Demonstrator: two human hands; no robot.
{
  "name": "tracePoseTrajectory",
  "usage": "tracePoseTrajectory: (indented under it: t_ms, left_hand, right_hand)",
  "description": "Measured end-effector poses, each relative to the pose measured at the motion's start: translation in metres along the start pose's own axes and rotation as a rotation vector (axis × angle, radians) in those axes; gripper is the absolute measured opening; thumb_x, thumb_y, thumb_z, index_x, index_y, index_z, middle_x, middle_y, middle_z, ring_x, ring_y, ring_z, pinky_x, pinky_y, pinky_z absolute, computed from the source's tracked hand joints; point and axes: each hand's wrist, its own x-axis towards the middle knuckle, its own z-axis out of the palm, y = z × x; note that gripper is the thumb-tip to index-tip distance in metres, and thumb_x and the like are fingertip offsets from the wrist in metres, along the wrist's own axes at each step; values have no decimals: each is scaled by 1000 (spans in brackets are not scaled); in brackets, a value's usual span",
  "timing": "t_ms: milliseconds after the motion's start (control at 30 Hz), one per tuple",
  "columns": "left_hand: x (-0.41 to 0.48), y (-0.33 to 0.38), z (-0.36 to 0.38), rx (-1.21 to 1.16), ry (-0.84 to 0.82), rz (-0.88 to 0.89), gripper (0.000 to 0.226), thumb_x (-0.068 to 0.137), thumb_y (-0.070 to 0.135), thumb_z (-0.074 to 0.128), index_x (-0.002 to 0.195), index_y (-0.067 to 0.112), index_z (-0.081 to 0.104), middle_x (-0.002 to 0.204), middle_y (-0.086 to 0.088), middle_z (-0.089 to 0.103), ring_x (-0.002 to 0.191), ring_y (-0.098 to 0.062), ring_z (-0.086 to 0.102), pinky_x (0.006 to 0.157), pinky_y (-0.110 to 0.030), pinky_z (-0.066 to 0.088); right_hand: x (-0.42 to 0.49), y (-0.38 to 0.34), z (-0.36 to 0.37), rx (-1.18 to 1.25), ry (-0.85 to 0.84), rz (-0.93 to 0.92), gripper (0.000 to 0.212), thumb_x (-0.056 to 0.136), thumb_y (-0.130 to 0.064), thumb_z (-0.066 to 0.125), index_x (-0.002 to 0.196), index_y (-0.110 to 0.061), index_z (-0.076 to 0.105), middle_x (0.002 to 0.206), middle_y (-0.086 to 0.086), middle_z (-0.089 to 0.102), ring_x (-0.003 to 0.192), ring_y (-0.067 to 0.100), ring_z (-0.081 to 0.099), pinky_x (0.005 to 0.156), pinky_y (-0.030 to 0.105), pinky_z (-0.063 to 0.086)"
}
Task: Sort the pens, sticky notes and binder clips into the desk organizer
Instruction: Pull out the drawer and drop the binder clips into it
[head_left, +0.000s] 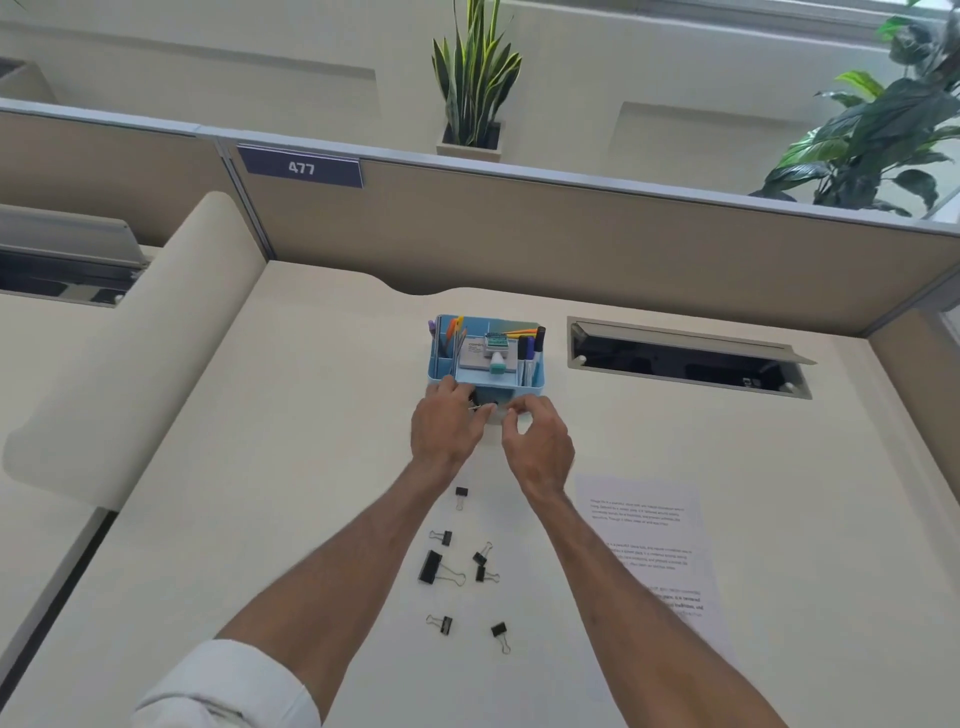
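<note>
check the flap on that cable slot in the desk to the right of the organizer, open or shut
Open. The cable slot flap is tilted up along the far edge, exposing the dark recess below, right of the blue organizer.

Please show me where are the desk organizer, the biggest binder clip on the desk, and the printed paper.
desk organizer (540, 378): head view, right blue wall.
biggest binder clip (430, 566): head view, black body.
printed paper (644, 540): head view, middle of sheet.

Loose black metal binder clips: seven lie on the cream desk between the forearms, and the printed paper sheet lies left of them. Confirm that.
One detail is wrong. The head view shows the printed paper sheet right of the loose black metal binder clips, not left. Seven clips on the cream desk is correct.
</note>
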Motion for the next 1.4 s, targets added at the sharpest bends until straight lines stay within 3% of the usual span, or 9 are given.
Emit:
tracePoseTrajectory:
  t_ms: [133, 400, 733, 833, 900, 1100, 1233, 1333, 1400]
  left_hand:
    - [10, 9, 8, 130, -14, -66, 52, 98, 61, 68, 123, 17, 75, 127, -3, 67, 122, -25, 57, 102, -42, 52]
    - [12, 7, 10, 75, 8, -121, 63, 98, 73, 60, 119, 16, 76, 126, -5, 67, 118, -25, 60, 101, -44, 54]
    - [-34, -34, -8, 50, 81, -112, 38, 112, 39, 48, 134, 19, 71, 130, -2, 66, 118, -24, 62, 101, -41, 52]
    - [-58, -51, -12, 47, 42, -174, 36, 113, 35, 47, 137, 20, 69, 137, 0, 64, 127, -25, 58, 108, -42, 47]
    - [-79, -63, -12, 34, -3, -197, 36, 114, 32, 47, 141, 20, 66, 142, 1, 63, 133, -24, 55, 112, -42, 44]
    - [-145, -94, -9, 11, -85, -257, 40, 115, 27, 42, 152, 19, 57, 157, 4, 54, 151, -19, 42, 123, -38, 35]
    - [-185, -118, -15, -16, -72, -280, 41, 115, 19, 40, 153, 20, 55, 157, 6, 53, 152, -17, 41, 122, -36, 35]
    - [-210, -139, -25, -18, -75, -311, 42, 114, 14, 40, 152, 22, 56, 154, 6, 55, 148, -18, 44, 119, -37, 38]
    - [-223, -150, -31, 3, -83, -327, 42, 113, 13, 40, 151, 22, 56, 151, 6, 55, 144, -19, 46, 116, -37, 40]
  right_hand:
    - [4, 7, -5, -2, -2, 4, 10, 101, -26, 68, 109, -23, 73, 114, -8, 73, 99, 10, 69, 71, 19, 50]
    - [2, 21, -7, -10, -20, -3, 9, 100, -24, 69, 108, -22, 74, 112, -7, 74, 99, 11, 69, 74, 22, 54]
    - [-25, 21, -2, -4, -131, -59, 9, 100, -20, 66, 102, -23, 74, 108, -13, 74, 85, 7, 64, 65, 14, 43]
    - [-43, 21, 1, 11, -268, -80, 10, 98, -22, 65, 98, -29, 72, 106, -17, 73, 73, 2, 57, 69, 26, 49]
    - [-57, 21, 3, 6, -403, -133, 11, 95, -22, 67, 98, -32, 73, 107, -19, 72, 68, -2, 53, 73, 26, 49]
    - [-96, 15, 11, -166, -786, -364, 29, 97, -22, 62, 121, -37, 70, 120, -18, 64, 85, 7, 62, 84, 35, 57]
    - [-113, 12, 18, -270, -910, -479, 39, 102, -19, 60, 135, -38, 63, 132, -17, 55, 107, 12, 66, 86, 36, 57]
    - [-120, 13, 21, -356, -942, -528, 49, 99, -10, 59, 140, -37, 59, 138, -17, 50, 99, 17, 67, 82, 35, 55]
    - [-123, 13, 22, -387, -912, -537, 43, 100, -11, 58, 137, -34, 60, 139, -17, 49, 95, 18, 67, 79, 34, 54]
